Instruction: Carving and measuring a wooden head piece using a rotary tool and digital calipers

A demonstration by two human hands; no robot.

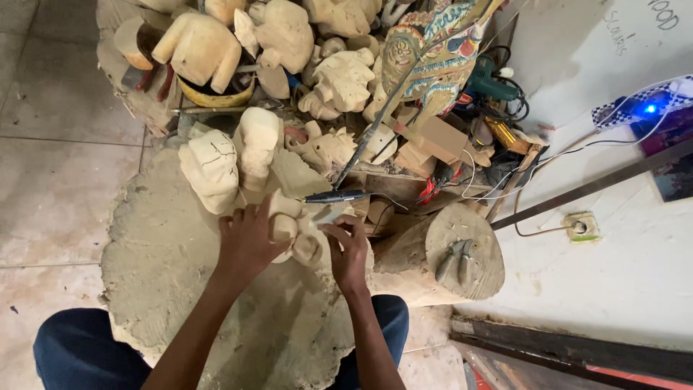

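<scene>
Your left hand (249, 238) wraps closed around a pale wooden carving (292, 235) on the big stump (159, 260), while your right hand (349, 249) pinches shut on a small pale sheet (328, 214), perhaps sandpaper, at the carving's right edge. Sitting between both hands, the carving looks stiff and light, probably fragile at its thin knobs, so hold its thick body.
</scene>
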